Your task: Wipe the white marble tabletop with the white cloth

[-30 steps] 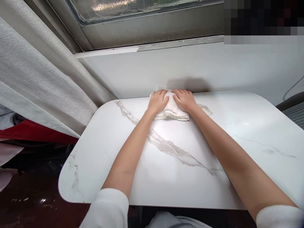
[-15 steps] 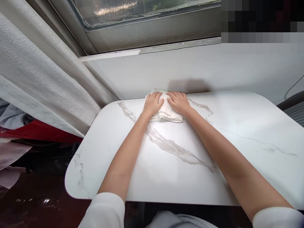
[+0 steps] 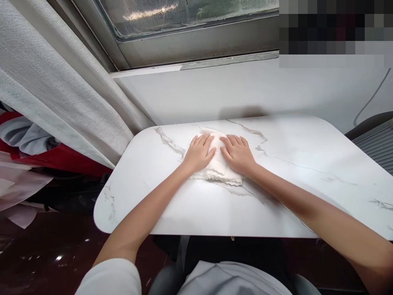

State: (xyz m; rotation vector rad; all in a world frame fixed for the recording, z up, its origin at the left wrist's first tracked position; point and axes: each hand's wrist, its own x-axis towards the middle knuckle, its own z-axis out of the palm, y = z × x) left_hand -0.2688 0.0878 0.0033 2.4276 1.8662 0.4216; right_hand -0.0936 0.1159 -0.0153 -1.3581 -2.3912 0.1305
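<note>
A folded white cloth (image 3: 218, 173) lies on the white marble-veined table (image 3: 307, 164), around its middle. My left hand (image 3: 199, 152) rests flat on the cloth's left half with the fingers stretched out. My right hand (image 3: 237, 153) lies flat on the right half, fingers also extended and pointing away from me. Both palms press down on the cloth, and the two hands almost touch each other. Only the cloth's wavy near edge and a strip between the hands show.
A grey curtain (image 3: 55, 90) hangs at the left beside the table. A window sill and frame (image 3: 196, 61) run above the white wall behind it. A red seat (image 3: 61, 157) sits at the left, a dark chair (image 3: 373, 137) at the right.
Both hands have slid the cloth from the table's far edge by the wall back toward me, to the middle of the table. The hands stay flat on it.
</note>
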